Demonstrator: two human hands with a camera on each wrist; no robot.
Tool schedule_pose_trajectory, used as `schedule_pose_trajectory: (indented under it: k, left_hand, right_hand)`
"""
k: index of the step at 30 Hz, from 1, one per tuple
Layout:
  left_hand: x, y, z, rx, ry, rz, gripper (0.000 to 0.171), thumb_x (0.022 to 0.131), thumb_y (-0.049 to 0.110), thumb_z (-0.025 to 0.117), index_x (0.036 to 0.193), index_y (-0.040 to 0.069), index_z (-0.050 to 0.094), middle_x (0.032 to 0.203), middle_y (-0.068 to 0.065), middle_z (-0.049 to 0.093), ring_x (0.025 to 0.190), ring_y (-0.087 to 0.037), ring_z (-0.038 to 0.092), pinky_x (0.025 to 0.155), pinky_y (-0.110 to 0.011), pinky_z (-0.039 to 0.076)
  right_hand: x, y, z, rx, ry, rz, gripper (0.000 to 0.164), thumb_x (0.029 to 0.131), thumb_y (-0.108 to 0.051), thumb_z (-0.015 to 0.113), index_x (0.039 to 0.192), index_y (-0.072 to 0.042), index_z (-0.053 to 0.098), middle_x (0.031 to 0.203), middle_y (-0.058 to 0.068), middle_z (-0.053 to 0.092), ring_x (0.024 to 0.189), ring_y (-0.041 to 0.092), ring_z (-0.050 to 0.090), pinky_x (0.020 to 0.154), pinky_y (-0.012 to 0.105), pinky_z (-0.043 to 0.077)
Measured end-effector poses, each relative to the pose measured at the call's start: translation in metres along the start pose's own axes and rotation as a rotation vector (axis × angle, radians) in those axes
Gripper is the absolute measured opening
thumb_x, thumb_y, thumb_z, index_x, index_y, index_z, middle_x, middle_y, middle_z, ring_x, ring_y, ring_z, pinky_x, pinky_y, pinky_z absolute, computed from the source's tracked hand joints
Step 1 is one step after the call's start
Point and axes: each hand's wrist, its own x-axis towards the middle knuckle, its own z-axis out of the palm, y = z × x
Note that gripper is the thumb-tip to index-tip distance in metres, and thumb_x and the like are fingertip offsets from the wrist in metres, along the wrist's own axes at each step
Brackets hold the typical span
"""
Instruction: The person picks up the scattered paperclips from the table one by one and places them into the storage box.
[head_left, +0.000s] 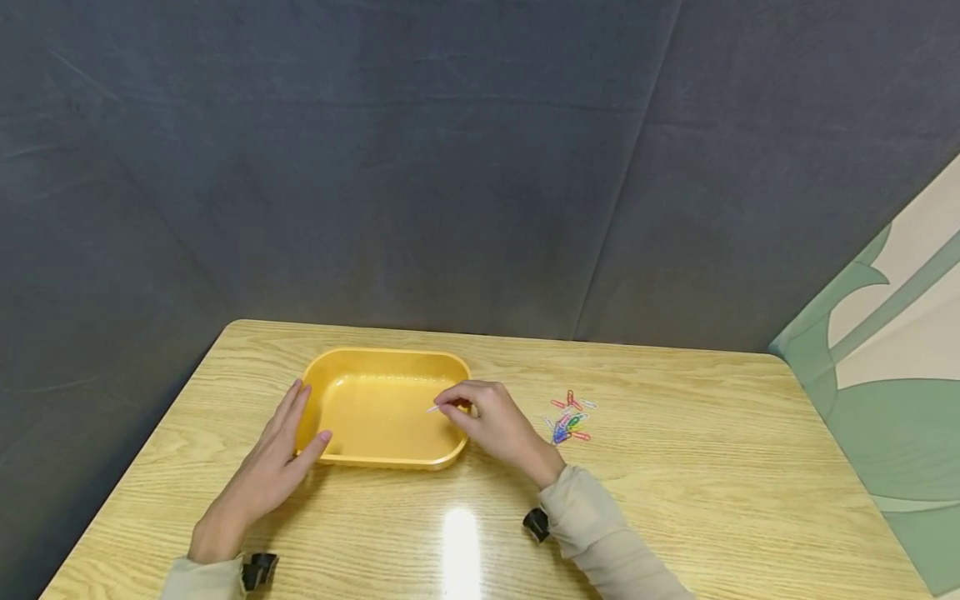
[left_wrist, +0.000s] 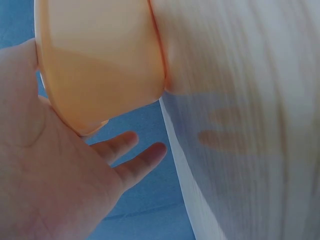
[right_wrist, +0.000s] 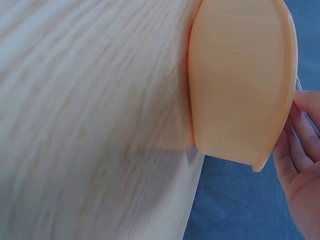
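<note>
A yellow plastic tray [head_left: 375, 461] sits toward the left of the table. My left hand [head_left: 273, 462] rests against its near left corner, fingers straight along the left side and thumb at the near rim. In the left wrist view the left hand [left_wrist: 55, 170] has its fingers spread beside the tray wall [left_wrist: 100, 65]. Over the tray's right rim, my right hand [head_left: 498, 421] pinches a white paper clip [head_left: 432, 408] between thumb and forefinger. A thin end of the paper clip [right_wrist: 299, 84] shows past the rim in the right wrist view.
Right of the tray lies a loose pile of colored paper clips [head_left: 566, 423], in red, blue, green, yellow and white. The wood-grain table [head_left: 712, 467] meets a dark grey cloth [head_left: 420, 167] at its back edge. A green and beige patterned surface [head_left: 892, 417] stands at the right.
</note>
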Motion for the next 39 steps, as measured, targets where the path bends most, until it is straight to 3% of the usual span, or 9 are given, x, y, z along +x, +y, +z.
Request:
schedule_pose_trajectory:
  k: [11,22,39]
  left_hand:
    - [0.001,0.0,0.0,0.003,-0.01,-0.015,0.076,0.104,0.033,0.052,0.159,0.001,0.01,0.167,-0.018,-0.002,0.15,-0.05,0.009,0.109,-0.073,0.02]
    - [0.001,-0.002,0.001,-0.003,-0.011,-0.018,0.078,0.104,0.035,0.051,0.16,0.003,0.007,0.167,-0.018,-0.002,0.151,-0.048,0.009,0.111,-0.072,0.021]
    - [0.002,-0.005,0.001,-0.026,-0.022,-0.012,0.081,0.104,0.035,0.05,0.16,0.005,0.0,0.167,-0.018,-0.004,0.151,-0.047,0.008,0.111,-0.071,0.021]
  right_hand:
    - [0.004,0.003,0.006,-0.029,-0.002,0.009,0.011,0.094,-0.011,0.068,0.101,-0.008,0.076,0.098,0.002,0.077,0.076,0.007,0.06,0.07,0.025,0.054]
    - [0.01,0.003,0.01,-0.036,-0.02,0.01,0.011,0.094,-0.011,0.068,0.101,-0.008,0.076,0.099,0.002,0.076,0.088,0.012,0.068,0.082,0.03,0.057]
    - [0.018,0.007,0.02,-0.118,-0.039,-0.044,0.012,0.095,-0.01,0.067,0.101,-0.008,0.076,0.097,0.004,0.077,0.09,0.014,0.071,0.083,0.029,0.057]
